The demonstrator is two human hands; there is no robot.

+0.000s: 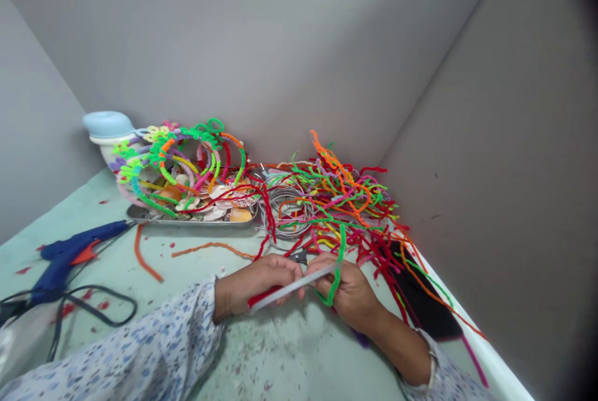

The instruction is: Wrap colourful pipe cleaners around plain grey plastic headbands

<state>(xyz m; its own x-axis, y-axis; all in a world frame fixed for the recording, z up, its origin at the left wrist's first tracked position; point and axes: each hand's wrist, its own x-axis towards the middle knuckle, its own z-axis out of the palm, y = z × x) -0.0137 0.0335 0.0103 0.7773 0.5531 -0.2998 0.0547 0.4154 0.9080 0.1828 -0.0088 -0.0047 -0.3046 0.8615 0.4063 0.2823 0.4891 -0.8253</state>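
My left hand (268, 283) is closed around a red pipe cleaner (262, 297) and the near end of a thin whitish strip (294, 286), whose exact kind I cannot make out. The strip slants up to my right hand (350, 295), which is closed on a bent green pipe cleaner (342, 242). That green piece stands up past my fingers and curls below them. Just beyond my hands, a dark tool (299, 256) is partly hidden. My fingertips meet near the strip's middle, where their grip is partly covered.
A tangle of colourful pipe cleaners (346, 183) and a wire coil (287, 208) lie ahead. Left of them, a metal tray (215, 223) holds shells under fuzzy headbands (243, 161). A blue glue gun (84, 242), corded, lies left; a black phone-like slab (427, 301) lies right.
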